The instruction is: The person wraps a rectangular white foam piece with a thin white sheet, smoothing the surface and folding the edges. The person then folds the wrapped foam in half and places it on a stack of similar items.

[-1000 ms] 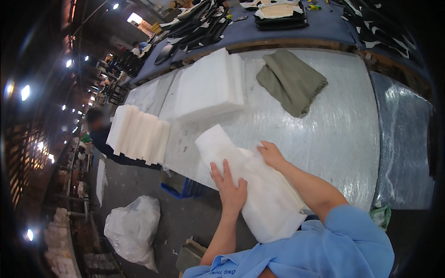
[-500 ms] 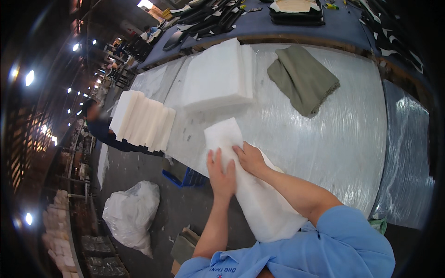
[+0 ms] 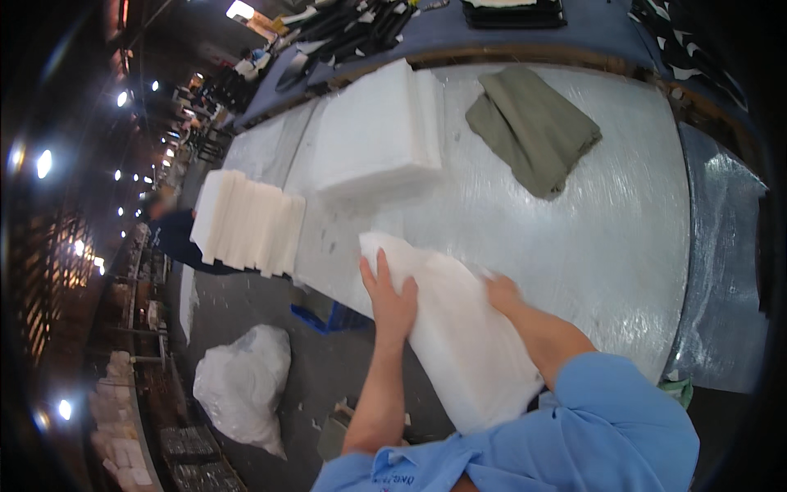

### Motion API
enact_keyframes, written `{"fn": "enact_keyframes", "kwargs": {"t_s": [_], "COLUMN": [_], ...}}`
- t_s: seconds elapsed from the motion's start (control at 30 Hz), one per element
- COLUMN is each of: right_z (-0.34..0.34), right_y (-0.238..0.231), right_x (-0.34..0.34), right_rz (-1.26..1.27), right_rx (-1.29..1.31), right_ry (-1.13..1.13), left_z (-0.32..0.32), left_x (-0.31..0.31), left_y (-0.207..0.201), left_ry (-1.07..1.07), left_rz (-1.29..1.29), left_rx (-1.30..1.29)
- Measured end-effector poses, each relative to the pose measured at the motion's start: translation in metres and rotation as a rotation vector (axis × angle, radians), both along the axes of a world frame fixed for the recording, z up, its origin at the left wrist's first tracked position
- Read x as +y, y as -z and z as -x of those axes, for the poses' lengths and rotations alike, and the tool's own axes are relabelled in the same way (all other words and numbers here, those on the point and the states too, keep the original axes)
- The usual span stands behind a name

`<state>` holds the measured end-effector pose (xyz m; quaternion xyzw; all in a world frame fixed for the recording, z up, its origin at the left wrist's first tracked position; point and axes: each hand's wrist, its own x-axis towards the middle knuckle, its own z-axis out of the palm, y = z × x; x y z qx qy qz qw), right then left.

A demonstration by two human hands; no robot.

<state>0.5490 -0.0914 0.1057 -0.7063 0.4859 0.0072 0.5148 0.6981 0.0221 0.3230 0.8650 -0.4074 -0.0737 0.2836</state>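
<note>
Left hand (image 3: 391,303): fingers spread wide, laid on the upper left part of a white pad (image 3: 471,348); no closed grip visible there. Right hand (image 3: 504,293): at the pad's right edge, blurred, fingers bent; cannot tell whether they pinch it.

Pad: slantwise, lower end against the blue shirt (image 3: 533,435), upper end over the near edge of the worktop (image 3: 590,246). Upper end narrow, surface slightly creased.

Worktop: pale, shiny covering. Beyond the pad, a tall white stack (image 3: 365,131); right of that, well apart, an olive cloth (image 3: 533,127), folded, lying slantwise. At the left end, a ribbed cream stack (image 3: 250,223). Person in dark clothing (image 3: 176,238) just behind it; contact unclear.

Floor side, left: blue crate (image 3: 328,318) partly under the worktop edge; nearer, a bulging white bag (image 3: 243,385) on the grey floor (image 3: 316,369). Far side: second worktop (image 3: 447,37), blue-grey, bearing dark pieces (image 3: 361,29) in a loose heap.
</note>
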Motion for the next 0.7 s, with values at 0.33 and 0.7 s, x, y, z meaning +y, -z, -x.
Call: {"fn": "enact_keyframes", "kwargs": {"t_s": [0.33,0.7], "right_z": [0.011,-0.129], "right_y": [0.031,-0.181], "right_x": [-0.011,-0.026], "right_rz": [-0.146,-0.061], "right_rx": [-0.405,-0.455], "right_ry": [0.185,-0.085], "left_z": [0.004,-0.003], "left_x": [0.001,-0.004], "left_y": [-0.008,-0.004], "left_ry": [-0.044,0.016], "left_rz": [0.033,0.012], "left_rx": [0.03,0.04]}}
